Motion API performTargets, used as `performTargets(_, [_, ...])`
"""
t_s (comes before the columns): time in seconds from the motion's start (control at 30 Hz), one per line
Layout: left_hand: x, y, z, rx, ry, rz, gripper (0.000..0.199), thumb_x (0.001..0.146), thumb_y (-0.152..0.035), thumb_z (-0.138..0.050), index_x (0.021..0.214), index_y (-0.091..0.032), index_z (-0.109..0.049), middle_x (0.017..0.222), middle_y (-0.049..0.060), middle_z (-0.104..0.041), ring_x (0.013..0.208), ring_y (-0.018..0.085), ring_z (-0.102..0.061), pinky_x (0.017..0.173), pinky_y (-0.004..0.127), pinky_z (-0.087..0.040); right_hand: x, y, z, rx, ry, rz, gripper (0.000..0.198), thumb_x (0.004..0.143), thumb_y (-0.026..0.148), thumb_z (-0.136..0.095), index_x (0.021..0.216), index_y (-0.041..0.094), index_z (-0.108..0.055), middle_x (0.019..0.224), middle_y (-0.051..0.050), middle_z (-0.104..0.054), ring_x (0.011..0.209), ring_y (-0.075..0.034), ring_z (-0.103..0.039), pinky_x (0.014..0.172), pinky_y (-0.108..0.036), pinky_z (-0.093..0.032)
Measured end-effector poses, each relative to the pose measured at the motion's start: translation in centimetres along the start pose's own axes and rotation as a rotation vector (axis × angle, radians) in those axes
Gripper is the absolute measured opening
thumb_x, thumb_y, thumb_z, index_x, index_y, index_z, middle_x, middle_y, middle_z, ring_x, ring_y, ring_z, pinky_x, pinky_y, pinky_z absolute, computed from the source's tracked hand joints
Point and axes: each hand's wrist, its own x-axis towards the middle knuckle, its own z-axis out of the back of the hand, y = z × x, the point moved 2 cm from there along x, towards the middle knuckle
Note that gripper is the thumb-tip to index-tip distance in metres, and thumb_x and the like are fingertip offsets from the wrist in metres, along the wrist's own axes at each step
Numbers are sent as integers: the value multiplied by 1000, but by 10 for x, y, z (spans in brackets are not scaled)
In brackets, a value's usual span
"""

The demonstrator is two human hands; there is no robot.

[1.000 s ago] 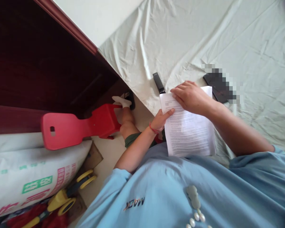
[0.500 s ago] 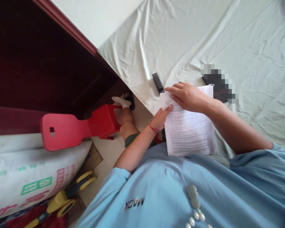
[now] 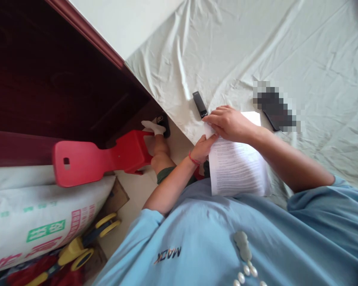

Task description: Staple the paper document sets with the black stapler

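Note:
A stack of printed sheets of paper [image 3: 237, 171] rests against my lap at the bed's edge, its pages bowed. My left hand [image 3: 204, 148] grips the left edge near the top, with the thumb over the print. At the upper left corner, my right hand [image 3: 229, 124] lies across the sheets with its fingers drawn together on the corner. Its fingertips come close to the end of a slim black stapler [image 3: 199, 104] lying on the bedsheet; whether they touch it I cannot tell. Part of the top edge is hidden under the right hand.
A dark phone-like object [image 3: 276, 111], partly pixelated, lies on the pale bedsheet [image 3: 226, 51] to the right. To the left stand a red plastic chair [image 3: 107, 159], a large white printed sack [image 3: 41, 222] and a yellow-wheeled toy [image 3: 74, 254]. Dark red furniture [image 3: 62, 79] is behind them.
My right hand has shifted slightly left and down over the corner. The top of the sheets has lowered and bends more, and the left thumb sits nearer the right hand.

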Motion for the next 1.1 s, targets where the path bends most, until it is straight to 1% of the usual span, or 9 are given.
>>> performTargets(0.13, [-7, -4, -1, -20, 89, 3, 69, 71, -81, -89, 102, -19, -82, 106, 13, -84, 107, 36, -79, 97, 50, -62, 1, -6, 4, 43, -40, -105, 47, 112, 35, -37, 136, 15, -73, 117, -16, -80, 106, -31, -69, 93, -42, -45])
performTargets(0.27, [-13, -11, -2, -22, 146, 8, 78, 72, -83, -87, 109, -16, -81, 111, 17, -83, 119, 40, -77, 104, 52, -62, 1, -8, 9, -26, 82, -186, 45, 113, 39, -35, 106, 18, -75, 97, -15, -78, 93, -31, -69, 83, -42, -43])
performTargets(0.33, [-11, -11, -2, -34, 123, -8, 77, 72, -79, -90, 114, -16, -80, 114, 16, -83, 120, 39, -77, 104, 51, -62, 2, -6, 10, -46, 112, -181, 45, 114, 40, -34, 98, 20, -71, 89, -13, -75, 85, -30, -68, 80, -42, -41])
performTargets(0.43, [-6, -10, -1, -49, 66, -41, 69, 73, -70, -94, 115, -17, -80, 116, 14, -83, 118, 37, -78, 102, 49, -62, 5, -3, 12, -49, 81, -150, 48, 115, 43, -31, 96, 21, -68, 87, -11, -72, 83, -28, -66, 81, -41, -40])
performTargets(0.6, [1, -8, -1, -57, 58, -50, 65, 77, -67, -93, 118, -18, -80, 117, 12, -83, 119, 36, -77, 104, 48, -61, 11, -6, 10, -32, 89, -124, 47, 116, 46, -31, 94, 22, -65, 81, -8, -69, 75, -25, -61, 76, -40, -38])
performTargets(0.77, [4, 0, 4, -109, 27, -9, 60, 82, -72, -87, 110, -18, -80, 114, 14, -83, 126, 37, -75, 111, 51, -58, 16, -19, -3, 82, 74, -86, 40, 114, 43, -34, 88, 25, -59, 88, -9, -69, 87, -26, -63, 81, -38, -43])
performTargets(0.87, [7, 5, 9, -127, 39, 32, 57, 84, -68, -88, 109, -17, -79, 115, 15, -83, 128, 37, -74, 115, 51, -55, 16, -24, -11, 118, 74, -88, 39, 113, 43, -34, 88, 25, -58, 89, -9, -69, 90, -25, -63, 83, -37, -44])
performTargets(1.03, [14, 6, 12, -179, 27, 50, 66, 71, -64, -99, 110, -15, -78, 108, 13, -83, 117, 36, -77, 109, 50, -57, 15, -21, -18, 129, 133, -56, 33, 112, 39, -39, 90, 24, -58, 89, -7, -69, 86, -23, -62, 80, -36, -42])
performTargets(1.1, [15, 6, 12, -191, 23, 49, 67, 70, -61, -100, 112, -15, -78, 108, 12, -83, 115, 35, -77, 108, 50, -57, 16, -19, -18, 130, 143, -55, 33, 112, 39, -39, 90, 24, -58, 89, -7, -69, 86, -23, -61, 79, -35, -41])
